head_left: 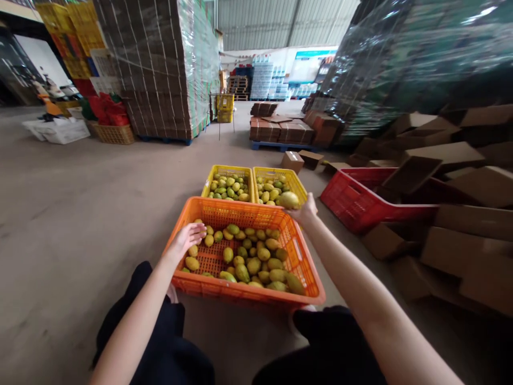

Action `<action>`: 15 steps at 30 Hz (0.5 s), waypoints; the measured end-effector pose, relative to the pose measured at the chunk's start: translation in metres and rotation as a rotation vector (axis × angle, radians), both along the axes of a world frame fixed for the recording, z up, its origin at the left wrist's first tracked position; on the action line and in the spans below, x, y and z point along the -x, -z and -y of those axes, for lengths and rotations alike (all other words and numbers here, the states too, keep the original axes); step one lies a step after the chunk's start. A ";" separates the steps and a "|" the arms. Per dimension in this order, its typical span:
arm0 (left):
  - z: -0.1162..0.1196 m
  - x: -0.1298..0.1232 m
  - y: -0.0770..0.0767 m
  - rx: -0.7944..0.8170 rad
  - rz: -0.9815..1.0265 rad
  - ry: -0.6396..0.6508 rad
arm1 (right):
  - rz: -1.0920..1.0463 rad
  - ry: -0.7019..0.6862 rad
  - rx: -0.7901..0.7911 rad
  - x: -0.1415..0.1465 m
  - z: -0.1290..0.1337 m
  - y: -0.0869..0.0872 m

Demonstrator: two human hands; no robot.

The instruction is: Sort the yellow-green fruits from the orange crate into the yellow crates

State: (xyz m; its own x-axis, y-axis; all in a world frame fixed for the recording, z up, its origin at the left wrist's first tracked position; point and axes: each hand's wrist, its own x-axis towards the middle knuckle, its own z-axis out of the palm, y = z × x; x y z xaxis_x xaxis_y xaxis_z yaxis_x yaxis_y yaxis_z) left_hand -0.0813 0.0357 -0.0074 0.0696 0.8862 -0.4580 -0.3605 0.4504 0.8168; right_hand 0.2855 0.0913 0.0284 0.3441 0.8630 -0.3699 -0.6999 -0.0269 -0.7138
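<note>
A large orange crate [244,291] stands in front of me, its floor partly covered with several yellow-green fruits [254,266]. My left hand [188,239] hangs over the crate's left side with its fingers stretched and nothing in it. Out to the right, my right hand [305,210] holds one bigger pale green fruit [289,200] over the near edge of the right yellow crate [297,184]. The left yellow crate [251,184] stands beside that one. Both yellow crates contain similar fruits.
A red crate [352,206] holding cardboard stands to the right, among a heap of cardboard boxes [473,240]. Farther back are wrapped pallet stacks [156,69], flattened cardboard on a blue pallet [276,145] and a small open box [292,161].
</note>
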 end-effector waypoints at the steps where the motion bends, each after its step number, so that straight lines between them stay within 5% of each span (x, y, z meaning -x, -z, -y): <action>1: 0.000 0.003 -0.001 0.003 -0.001 -0.006 | 0.150 0.075 0.114 -0.008 -0.011 -0.013; 3: 0.001 0.009 -0.004 0.005 -0.009 -0.017 | 0.254 0.072 0.155 -0.014 -0.019 -0.023; 5: 0.003 0.013 -0.006 -0.015 -0.024 -0.013 | 0.336 -0.014 0.175 -0.012 -0.010 -0.013; 11: 0.004 0.016 -0.002 -0.052 -0.152 0.076 | 0.733 -0.458 0.425 0.003 0.052 0.086; 15: 0.004 0.015 0.010 -0.112 -0.280 0.163 | 1.219 -0.721 0.513 0.001 0.065 0.143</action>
State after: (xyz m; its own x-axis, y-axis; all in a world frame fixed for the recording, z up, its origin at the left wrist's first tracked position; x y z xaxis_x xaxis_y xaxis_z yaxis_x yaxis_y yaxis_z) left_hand -0.0962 0.0316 -0.0169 0.1001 0.9197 -0.3796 -0.0461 0.3854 0.9216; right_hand 0.2847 0.0265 -0.1146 0.2249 0.8458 -0.4838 0.5698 -0.5169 -0.6388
